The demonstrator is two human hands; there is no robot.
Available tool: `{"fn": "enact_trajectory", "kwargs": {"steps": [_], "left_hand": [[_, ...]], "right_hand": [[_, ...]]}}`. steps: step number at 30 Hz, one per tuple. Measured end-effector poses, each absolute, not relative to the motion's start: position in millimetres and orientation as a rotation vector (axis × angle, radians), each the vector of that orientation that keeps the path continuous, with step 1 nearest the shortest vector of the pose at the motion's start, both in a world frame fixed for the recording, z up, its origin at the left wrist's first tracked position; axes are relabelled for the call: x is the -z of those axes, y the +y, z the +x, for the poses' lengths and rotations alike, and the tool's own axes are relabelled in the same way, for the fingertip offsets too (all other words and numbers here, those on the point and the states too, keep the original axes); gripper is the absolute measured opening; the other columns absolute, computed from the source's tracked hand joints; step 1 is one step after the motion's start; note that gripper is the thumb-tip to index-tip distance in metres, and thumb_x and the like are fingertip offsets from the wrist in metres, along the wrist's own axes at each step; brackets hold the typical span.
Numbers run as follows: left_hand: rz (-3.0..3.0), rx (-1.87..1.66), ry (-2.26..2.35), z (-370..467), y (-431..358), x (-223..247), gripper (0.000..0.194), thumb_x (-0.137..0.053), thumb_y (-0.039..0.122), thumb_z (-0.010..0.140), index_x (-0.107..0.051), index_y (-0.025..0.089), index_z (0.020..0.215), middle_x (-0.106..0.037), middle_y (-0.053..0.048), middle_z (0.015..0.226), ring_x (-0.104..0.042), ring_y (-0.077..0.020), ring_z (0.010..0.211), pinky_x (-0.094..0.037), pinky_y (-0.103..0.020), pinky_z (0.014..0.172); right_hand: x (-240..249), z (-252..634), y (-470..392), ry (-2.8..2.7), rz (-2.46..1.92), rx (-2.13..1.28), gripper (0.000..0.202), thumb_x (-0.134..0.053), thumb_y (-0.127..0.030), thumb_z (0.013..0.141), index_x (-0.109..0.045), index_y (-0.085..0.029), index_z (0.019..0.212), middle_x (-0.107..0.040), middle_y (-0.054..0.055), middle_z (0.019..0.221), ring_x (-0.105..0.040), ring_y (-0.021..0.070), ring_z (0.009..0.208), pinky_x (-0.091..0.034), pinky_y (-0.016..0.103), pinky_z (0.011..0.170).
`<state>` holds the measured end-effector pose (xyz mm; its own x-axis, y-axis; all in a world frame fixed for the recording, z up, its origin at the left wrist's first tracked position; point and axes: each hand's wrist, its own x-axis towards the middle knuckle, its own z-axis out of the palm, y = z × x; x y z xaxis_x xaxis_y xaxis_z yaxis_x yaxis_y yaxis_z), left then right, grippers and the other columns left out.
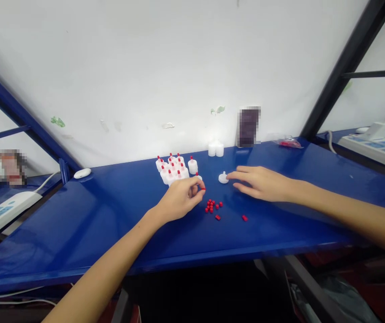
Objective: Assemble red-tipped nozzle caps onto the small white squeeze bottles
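Note:
My left hand (182, 197) pinches a small red cap (203, 189) between thumb and forefinger, its other fingers curled in. My right hand (260, 181) is stretched out with its fingers apart. Its forefinger tip is at a white nozzle lid (223, 178) that sits spout up on the table; whether they touch I cannot tell. Several white bottles with red tips (172, 169) form a group behind my left hand. One more such bottle (193, 166) stands beside them, and another is partly hidden by my fingers. Loose red caps (210, 205) lie between my hands, nearer the front edge.
Two white bottles (216, 149) stand by the wall on the blue table (111, 215). A phone-like dark object (248, 127), blurred out, leans there. A clear bag with red pieces (288, 142) lies back right. A white oval case (82, 173) sits left. Power strips (377, 150) lie beyond the frame posts.

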<state>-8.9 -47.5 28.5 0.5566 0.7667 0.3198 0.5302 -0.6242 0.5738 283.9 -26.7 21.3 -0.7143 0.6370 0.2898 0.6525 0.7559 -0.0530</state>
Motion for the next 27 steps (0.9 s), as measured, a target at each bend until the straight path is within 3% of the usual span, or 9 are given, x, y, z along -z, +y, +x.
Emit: {"fn": "enact_trajectory", "kwargs": {"steps": [3,6,14,18,22,27], "left_hand": [[2.157,-0.865,0.923,6,-46,-47,0.011,-0.062,0.029,0.089,-0.066,0.019,0.089,-0.064,-0.001,0.074,-0.056,-0.0119,0.059,-0.044,-0.024,0.058],[1.912,-0.923,0.869,20,-38,-58,0.016,-0.066,0.033,0.086,-0.063,0.018,0.089,-0.066,-0.002,0.071,-0.058,-0.01,0.049,-0.044,-0.022,0.051],[1.426,-1.215,0.881,42,-26,-28,0.034,-0.073,0.046,0.08,-0.059,0.017,0.091,-0.061,0.004,0.06,-0.051,-0.009,0.032,-0.034,-0.021,0.035],[1.242,-1.263,0.778,48,-29,-18,0.038,-0.08,0.047,0.074,-0.063,0.016,0.091,-0.052,0.007,0.059,-0.042,-0.0034,0.036,-0.027,-0.018,0.037],[1.043,-1.201,0.688,53,-34,-17,0.041,-0.086,0.044,0.068,-0.064,0.016,0.088,-0.042,0.008,0.057,-0.034,-0.0018,0.042,-0.019,-0.016,0.041],[0.967,-1.171,0.682,55,-38,-17,0.041,-0.087,0.042,0.066,-0.065,0.015,0.087,-0.045,0.007,0.062,-0.037,-0.0024,0.046,-0.023,-0.016,0.043]], "right_hand": [[-13,280,-11,-2.693,-0.899,0.205,0.037,-0.047,-0.034,0.1,-0.061,-0.028,0.133,-0.065,0.012,0.12,-0.065,0.0247,0.089,-0.048,0.038,0.075],[-9,270,4,-2.763,-0.862,0.142,0.038,-0.044,-0.032,0.101,-0.06,-0.024,0.135,-0.067,0.012,0.119,-0.065,0.0277,0.103,-0.047,0.042,0.082],[-18,253,-1,-2.585,-0.766,0.18,0.026,-0.049,-0.024,0.096,-0.064,-0.017,0.116,-0.068,0.01,0.104,-0.063,0.0226,0.088,-0.044,0.037,0.078],[-21,249,-12,-2.574,-0.518,0.336,0.03,-0.038,-0.013,0.098,-0.064,-0.017,0.112,-0.068,0.009,0.093,-0.06,0.0202,0.081,-0.044,0.034,0.073],[-20,246,-17,-2.52,-0.42,0.392,0.031,-0.036,-0.011,0.099,-0.063,-0.016,0.114,-0.07,0.01,0.094,-0.06,0.0191,0.078,-0.045,0.033,0.071],[-17,246,-16,-2.471,-0.411,0.372,0.034,-0.037,-0.013,0.099,-0.063,-0.018,0.121,-0.07,0.011,0.096,-0.062,0.0212,0.083,-0.047,0.035,0.073]]}}
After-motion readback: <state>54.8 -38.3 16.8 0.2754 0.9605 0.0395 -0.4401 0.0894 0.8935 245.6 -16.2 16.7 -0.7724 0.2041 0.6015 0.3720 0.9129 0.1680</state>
